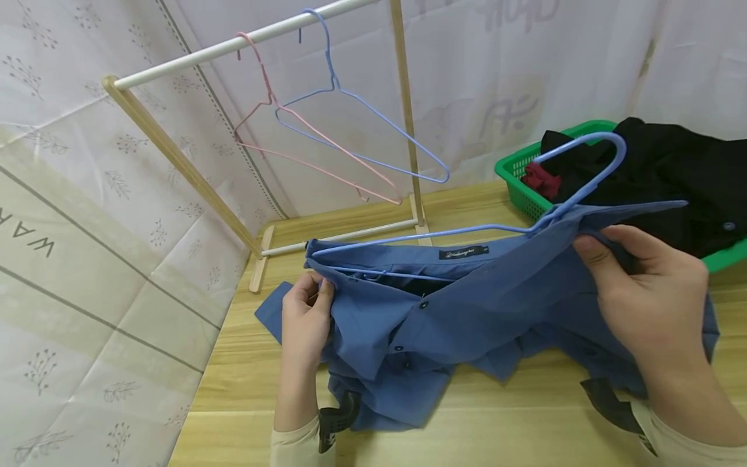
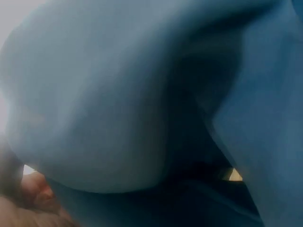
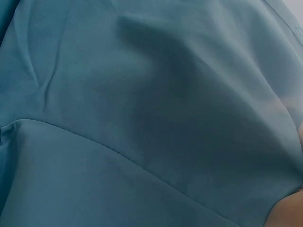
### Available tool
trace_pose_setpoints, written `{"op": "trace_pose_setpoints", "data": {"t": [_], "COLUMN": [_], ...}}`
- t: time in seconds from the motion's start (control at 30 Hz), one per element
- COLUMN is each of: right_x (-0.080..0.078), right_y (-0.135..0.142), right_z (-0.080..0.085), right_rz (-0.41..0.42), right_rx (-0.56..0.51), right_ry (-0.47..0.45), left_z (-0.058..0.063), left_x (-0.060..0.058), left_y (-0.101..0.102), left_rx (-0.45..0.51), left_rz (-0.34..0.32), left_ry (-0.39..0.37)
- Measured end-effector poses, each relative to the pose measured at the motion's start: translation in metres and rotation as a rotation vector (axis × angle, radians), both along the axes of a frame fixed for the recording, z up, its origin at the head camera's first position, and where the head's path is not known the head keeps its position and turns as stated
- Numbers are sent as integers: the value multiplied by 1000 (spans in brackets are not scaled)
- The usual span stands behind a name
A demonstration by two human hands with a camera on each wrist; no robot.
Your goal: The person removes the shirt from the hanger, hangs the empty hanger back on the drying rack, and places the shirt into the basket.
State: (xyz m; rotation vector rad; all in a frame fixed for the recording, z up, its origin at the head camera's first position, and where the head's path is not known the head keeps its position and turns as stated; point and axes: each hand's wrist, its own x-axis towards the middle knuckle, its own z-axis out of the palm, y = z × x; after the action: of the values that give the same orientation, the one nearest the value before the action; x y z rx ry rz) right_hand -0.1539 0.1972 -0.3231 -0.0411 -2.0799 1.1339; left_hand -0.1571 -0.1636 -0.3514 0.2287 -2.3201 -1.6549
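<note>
– Thumbs and fingers closed: your left hand (image 1: 306, 311) and right hand (image 1: 653, 288) pinch one blue, dark-buttoned garment (image 1: 478, 321) over the table (image 1: 502, 431), one blue hanger (image 1: 576, 196) partly inside.
– Beyond it?
– One rack (image 1: 216, 50), two hung hangers (image 1: 334, 82), one green basket (image 1: 509, 172).

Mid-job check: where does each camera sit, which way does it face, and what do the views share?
Head: on the head, facing forward and down at the blue shirt, hanger, rack and green basket; left hand, right hand and both sleeves show.
Left wrist: on that wrist, facing shirt folds up close; blurred skin at lower left.
Right wrist: on that wrist, facing shirt fabric with a seam; skin at the right edge.
Shared: head and left wrist both show the shirt, as does right wrist.
</note>
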Motion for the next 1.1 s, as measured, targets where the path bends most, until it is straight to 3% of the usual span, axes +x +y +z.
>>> {"op": "trace_pose_setpoints", "data": {"t": [0.2,0.43,0.73,0.97,1.1], "right_x": [0,-1,-1,-1,-1], "right_y": [0,2,3,3,2], "right_z": [-1,-1,-2,-3,-2], "right_rz": [-3,-5,-8,-24,-16], "right_rx": [-12,-7,-35,-18,-3], "right_ry": [-10,0,-3,-23,-26], "left_z": [-5,-7,-7,-6,-3], "left_x": [-5,-7,-8,-7,-3], "left_y": [0,2,7,5,0], "left_rx": [-183,-207,-287,-270,-186], "left_rz": [19,14,6,17,30], "left_ry": [-17,-17,39,80,128]}}
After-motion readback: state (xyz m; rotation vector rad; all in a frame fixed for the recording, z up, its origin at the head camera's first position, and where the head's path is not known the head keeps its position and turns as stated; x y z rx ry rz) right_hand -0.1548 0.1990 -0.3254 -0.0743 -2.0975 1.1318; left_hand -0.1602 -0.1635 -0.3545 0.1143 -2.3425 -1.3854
